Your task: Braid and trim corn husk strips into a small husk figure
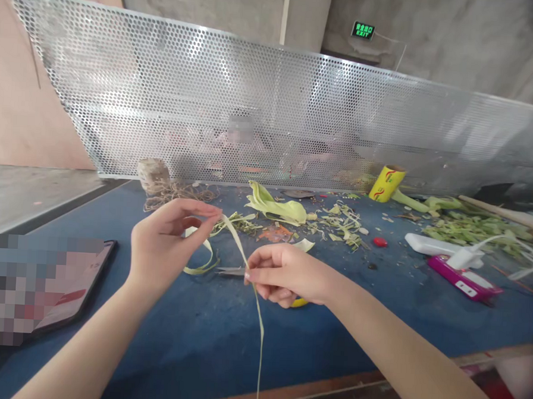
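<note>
I see even, soft daylight with faint shadows on the blue surface. The perforated metal screen glares silver-white. Edges bow with wide-angle distortion; the top right corner darkens, and blurred patches sit left and centre.

Two hands, one leaf strip, one pair of scissors, one phone.

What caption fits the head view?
Left hand pinches a pale leaf strip while right hand holds scissors by it above a blue table.
</note>
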Action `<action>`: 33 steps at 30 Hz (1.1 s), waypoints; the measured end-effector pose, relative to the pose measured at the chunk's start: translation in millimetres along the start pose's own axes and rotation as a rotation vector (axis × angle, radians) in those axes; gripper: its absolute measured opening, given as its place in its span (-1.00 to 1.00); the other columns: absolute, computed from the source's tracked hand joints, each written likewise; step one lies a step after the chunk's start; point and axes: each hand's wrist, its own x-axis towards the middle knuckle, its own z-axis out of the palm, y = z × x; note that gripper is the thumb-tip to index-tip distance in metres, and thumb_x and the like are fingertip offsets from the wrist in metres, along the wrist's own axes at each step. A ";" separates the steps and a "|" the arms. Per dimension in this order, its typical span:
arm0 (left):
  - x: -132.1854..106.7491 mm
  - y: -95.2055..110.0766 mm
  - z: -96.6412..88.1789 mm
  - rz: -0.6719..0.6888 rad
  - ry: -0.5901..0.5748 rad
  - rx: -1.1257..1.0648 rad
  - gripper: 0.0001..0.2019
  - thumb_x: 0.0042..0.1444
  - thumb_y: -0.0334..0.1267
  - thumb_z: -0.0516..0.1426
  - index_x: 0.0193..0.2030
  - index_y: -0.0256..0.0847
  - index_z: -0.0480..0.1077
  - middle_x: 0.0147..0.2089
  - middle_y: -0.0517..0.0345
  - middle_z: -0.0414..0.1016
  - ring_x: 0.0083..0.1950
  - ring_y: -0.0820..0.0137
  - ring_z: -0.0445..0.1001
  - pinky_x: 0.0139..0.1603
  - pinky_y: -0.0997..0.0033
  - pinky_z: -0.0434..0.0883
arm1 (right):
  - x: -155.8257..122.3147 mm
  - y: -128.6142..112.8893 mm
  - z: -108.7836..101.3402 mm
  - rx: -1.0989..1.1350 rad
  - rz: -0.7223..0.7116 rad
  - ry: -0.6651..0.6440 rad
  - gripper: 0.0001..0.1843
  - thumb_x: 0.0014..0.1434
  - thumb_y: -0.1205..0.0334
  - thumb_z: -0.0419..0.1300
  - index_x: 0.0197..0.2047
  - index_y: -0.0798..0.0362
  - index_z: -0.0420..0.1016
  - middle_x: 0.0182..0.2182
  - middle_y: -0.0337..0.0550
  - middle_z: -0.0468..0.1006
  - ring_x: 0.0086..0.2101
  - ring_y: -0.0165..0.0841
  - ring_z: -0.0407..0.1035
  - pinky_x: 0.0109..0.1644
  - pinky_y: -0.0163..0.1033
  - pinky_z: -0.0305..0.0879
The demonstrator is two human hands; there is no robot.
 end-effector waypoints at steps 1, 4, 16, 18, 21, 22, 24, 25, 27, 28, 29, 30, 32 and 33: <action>0.1 -0.1 -0.4 0.005 -0.028 -0.006 -0.91 -0.12 -0.34 0.24 -0.41 -0.15 0.45 -0.39 0.24 0.54 -0.38 0.47 0.51 -0.39 0.54 0.48 | -1.3 1.2 -1.0 -0.026 0.005 0.012 -0.89 0.08 0.29 0.16 -0.42 0.09 0.29 -0.68 -0.39 0.32 -0.76 -0.67 -0.04 -0.71 -0.50 -0.13; 3.5 -1.6 -4.7 0.002 -0.013 0.025 -0.90 -0.13 -0.31 0.25 -0.40 -0.17 0.45 -0.37 0.21 0.54 -0.36 0.45 0.51 -0.38 0.53 0.47 | -6.5 2.3 -8.0 -0.112 -0.032 0.075 -0.89 0.09 0.28 0.13 -0.43 0.10 0.29 -0.68 -0.38 0.31 -0.75 -0.67 -0.02 -0.70 -0.48 -0.11; 17.3 -75.2 -6.7 -0.223 -0.563 0.669 -0.66 -0.06 -0.21 0.14 -0.09 -0.19 0.35 -0.19 0.06 0.54 -0.11 0.19 0.45 -0.09 0.25 0.35 | -14.2 -31.5 -59.9 -0.224 -0.339 0.472 -0.85 0.11 0.22 0.10 -0.44 0.11 0.35 -0.67 -0.34 0.26 -0.72 -0.64 -0.03 -0.67 -0.43 -0.15; 12.5 -88.5 3.1 -0.199 -0.627 0.702 -0.59 -0.09 -0.29 0.16 -0.03 -0.21 0.33 -0.15 0.03 0.53 0.00 0.13 0.39 -0.01 0.21 0.29 | -11.2 -26.4 -62.6 -0.191 -0.349 0.472 -0.84 0.11 0.21 0.09 -0.43 0.11 0.35 -0.68 -0.35 0.25 -0.72 -0.64 -0.05 -0.66 -0.42 -0.16; 8.1 -99.1 12.1 -0.198 -0.650 0.721 -0.59 -0.07 -0.36 0.13 0.00 -0.24 0.31 -0.20 -0.01 0.54 -0.03 0.12 0.41 -0.02 0.19 0.29 | -8.2 -15.0 -64.1 -0.161 -0.317 0.462 -0.83 0.10 0.19 0.10 -0.44 0.11 0.34 -0.69 -0.36 0.24 -0.73 -0.63 -0.08 -0.66 -0.41 -0.17; 7.7 -99.8 13.2 -0.202 -0.651 0.719 -0.60 -0.06 -0.37 0.12 -0.01 -0.23 0.32 -0.24 0.01 0.55 -0.06 0.13 0.42 -0.03 0.20 0.29 | -7.6 -11.6 -64.5 -0.159 -0.301 0.456 -0.83 0.10 0.18 0.10 -0.44 0.11 0.33 -0.69 -0.36 0.24 -0.73 -0.63 -0.08 -0.66 -0.41 -0.17; 8.4 -97.8 13.0 -0.211 -0.640 0.703 -0.66 -0.05 -0.37 0.12 -0.07 -0.19 0.37 -0.29 0.06 0.56 -0.11 0.18 0.45 -0.06 0.27 0.31 | -6.8 -6.6 -65.7 -0.161 -0.276 0.445 -0.82 0.11 0.18 0.09 -0.43 0.11 0.33 -0.68 -0.36 0.24 -0.73 -0.63 -0.10 -0.66 -0.41 -0.18; 9.3 -95.3 12.1 -0.217 -0.623 0.690 -0.70 -0.03 -0.35 0.11 -0.10 -0.18 0.39 -0.29 0.08 0.56 -0.13 0.20 0.46 -0.08 0.30 0.32 | -6.6 -5.1 -66.4 -0.163 -0.268 0.438 -0.82 0.11 0.17 0.08 -0.42 0.11 0.34 -0.68 -0.36 0.24 -0.73 -0.64 -0.11 -0.65 -0.40 -0.18; 11.7 -88.9 9.5 -0.238 -0.560 0.664 -0.77 0.01 -0.29 0.09 -0.16 -0.16 0.42 -0.28 0.10 0.56 -0.18 0.25 0.48 -0.12 0.36 0.34 | -6.8 -3.5 -68.2 -0.163 -0.260 0.426 -0.82 0.12 0.17 0.08 -0.40 0.11 0.34 -0.66 -0.35 0.25 -0.73 -0.64 -0.11 -0.65 -0.40 -0.19; 12.9 -85.4 8.1 -0.249 -0.520 0.652 -0.79 0.02 -0.25 0.08 -0.18 -0.16 0.43 -0.27 0.11 0.56 -0.21 0.27 0.48 -0.14 0.37 0.35 | -7.4 -3.1 -69.2 -0.160 -0.258 0.423 -0.81 0.12 0.16 0.08 -0.39 0.12 0.35 -0.66 -0.35 0.25 -0.73 -0.65 -0.11 -0.65 -0.40 -0.20; 14.0 -82.0 6.8 -0.260 -0.482 0.640 -0.79 0.02 -0.22 0.08 -0.20 -0.17 0.44 -0.27 0.11 0.56 -0.23 0.29 0.49 -0.16 0.39 0.35 | -8.3 -3.0 -70.3 -0.155 -0.258 0.424 -0.81 0.11 0.16 0.09 -0.39 0.12 0.35 -0.66 -0.35 0.25 -0.73 -0.65 -0.10 -0.66 -0.41 -0.20; 14.8 -78.8 5.6 -0.268 -0.451 0.633 -0.78 0.02 -0.18 0.09 -0.21 -0.16 0.45 -0.28 0.12 0.56 -0.25 0.30 0.49 -0.19 0.40 0.36 | -9.5 -2.9 -71.5 -0.148 -0.259 0.427 -0.80 0.11 0.15 0.09 -0.39 0.13 0.36 -0.67 -0.35 0.25 -0.73 -0.65 -0.10 -0.66 -0.41 -0.20; 15.6 -73.5 3.8 -0.283 -0.397 0.582 -0.75 0.00 -0.11 0.10 -0.23 -0.15 0.47 -0.30 0.13 0.57 -0.28 0.30 0.50 -0.23 0.40 0.38 | -12.6 -2.9 -74.3 -0.132 -0.267 0.446 -0.80 0.10 0.15 0.10 -0.40 0.13 0.36 -0.68 -0.35 0.25 -0.74 -0.65 -0.09 -0.67 -0.42 -0.20; 15.7 -71.2 3.1 -0.297 -0.362 0.524 -0.74 -0.01 -0.09 0.12 -0.24 -0.15 0.48 -0.31 0.13 0.57 -0.28 0.30 0.51 -0.25 0.41 0.38 | -14.3 -3.0 -76.0 -0.124 -0.279 0.462 -0.81 0.09 0.15 0.11 -0.40 0.12 0.36 -0.69 -0.35 0.25 -0.74 -0.65 -0.10 -0.68 -0.43 -0.20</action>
